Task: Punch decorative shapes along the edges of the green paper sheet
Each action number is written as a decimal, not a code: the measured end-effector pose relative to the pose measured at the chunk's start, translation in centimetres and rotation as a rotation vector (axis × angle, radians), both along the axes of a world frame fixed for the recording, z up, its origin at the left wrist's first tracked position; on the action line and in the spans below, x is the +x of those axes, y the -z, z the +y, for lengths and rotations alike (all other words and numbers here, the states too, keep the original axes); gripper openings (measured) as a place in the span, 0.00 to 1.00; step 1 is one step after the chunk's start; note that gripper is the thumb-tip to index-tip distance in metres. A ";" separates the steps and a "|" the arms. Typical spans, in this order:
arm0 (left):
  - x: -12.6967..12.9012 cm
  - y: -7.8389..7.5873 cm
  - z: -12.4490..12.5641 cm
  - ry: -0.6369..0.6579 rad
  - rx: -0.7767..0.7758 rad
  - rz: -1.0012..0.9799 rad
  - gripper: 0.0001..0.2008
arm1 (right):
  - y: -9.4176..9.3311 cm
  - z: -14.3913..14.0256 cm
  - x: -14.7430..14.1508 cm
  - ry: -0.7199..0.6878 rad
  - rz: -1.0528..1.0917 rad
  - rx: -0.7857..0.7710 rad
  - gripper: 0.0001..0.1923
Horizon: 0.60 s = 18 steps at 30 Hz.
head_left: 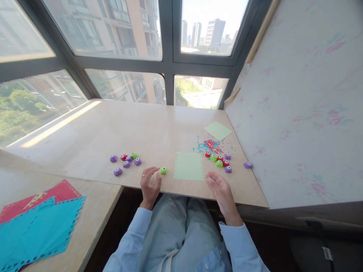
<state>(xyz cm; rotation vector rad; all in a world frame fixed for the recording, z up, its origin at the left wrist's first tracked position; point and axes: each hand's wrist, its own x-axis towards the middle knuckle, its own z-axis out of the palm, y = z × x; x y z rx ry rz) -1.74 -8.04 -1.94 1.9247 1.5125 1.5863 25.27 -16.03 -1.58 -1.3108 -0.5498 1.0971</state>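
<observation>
A small green craft punch (163,170) with an eye-like button sits on the table, left of the sheet. Beside it is my left hand (150,186), thumb and fingers curved and apart at the punch's left edge; whether they touch it I cannot tell. A pale green sheet of paper (188,166) lies flat in front of me, with small holes along its left and right edges. Near its lower right corner my right hand (221,189) is open, fingers stretched out and palm turned inward, holding nothing visible.
Several coloured punches (127,164) stand at left, and more (220,163) at right. Red and blue paper bits (211,145) are scattered before another green sheet (217,130). A lone purple punch (248,165) sits by the wall. Punched blue paper (42,234) overlaps red paper (64,189).
</observation>
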 end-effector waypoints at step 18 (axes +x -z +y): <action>8.3 0.1 -3.2 0.204 -0.261 0.437 0.08 | -1.7 1.6 0.0 -0.070 0.222 -0.015 0.19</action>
